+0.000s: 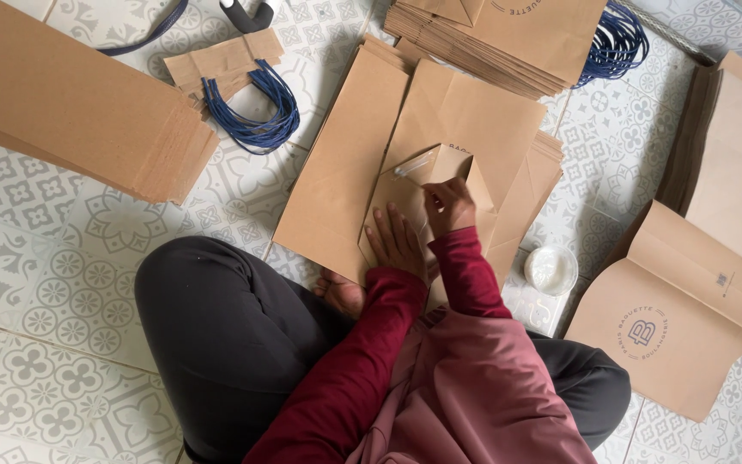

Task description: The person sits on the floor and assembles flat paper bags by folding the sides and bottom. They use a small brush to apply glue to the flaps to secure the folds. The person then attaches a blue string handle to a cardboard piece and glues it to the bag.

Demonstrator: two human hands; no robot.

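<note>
Red sleeves and a dark-trousered knee fill the bottom of the view, belonging to a person sitting cross-legged on a patterned tile floor (53, 283). Their left hand (395, 242) lies flat, fingers spread and pressing down on a flat brown paper bag (440, 120), holding it against the stack beneath. Their right hand (450, 204) is closed, fingertips pinched together on the edge of the folded base flap (427, 172) of that bag — a pointed, diamond-shaped fold lying directly in front of the person's lap. What the pinch grips besides paper cannot be made out. To fold this well, it seems best to keep the flat palm firm so the bag does not slide, and to run the pinching fingers along the crease with even pressure, so the corners meet squarely. A small round white tub (550, 269) sits just beside the bag, at the right — possibly glue, though that is unclear. Bundles of blue cord handles (255, 116) lie at upper left near a stack of long cardboard strips (70, 103); more finished paper bags (508, 39) are piled at the top, and a printed one (680, 318) at the right.
</note>
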